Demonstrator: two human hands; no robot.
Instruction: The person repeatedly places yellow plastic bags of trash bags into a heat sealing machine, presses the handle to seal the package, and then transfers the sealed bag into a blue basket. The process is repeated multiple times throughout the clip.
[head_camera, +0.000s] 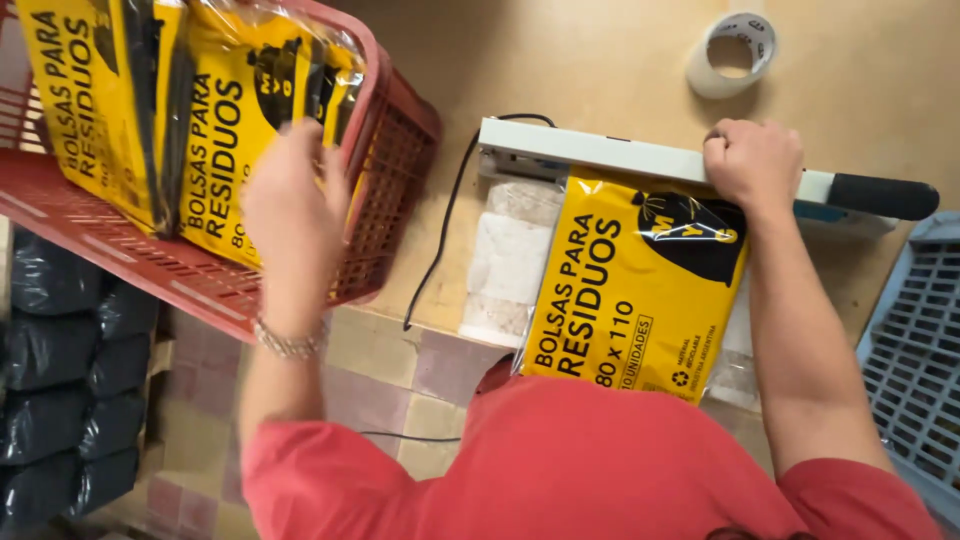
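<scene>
Tan counter (620, 60) over tiled floor. Right hand (752, 160), fingers clenched, presses the sealer bar (620, 155) onto the yellow pack (630, 285) just below it; best held level. Left hand (290, 205), fingers loosely apart, touches packs in the red crate (385, 190), left of the sealer.

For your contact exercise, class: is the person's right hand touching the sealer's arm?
Touching. The head view shows the right hand closed in a fist on top of the sealer's arm, with no gap between them.

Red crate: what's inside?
The red crate holds two yellow packs standing on edge; the left hand reaches them. The crate's bottom is covered.
</scene>
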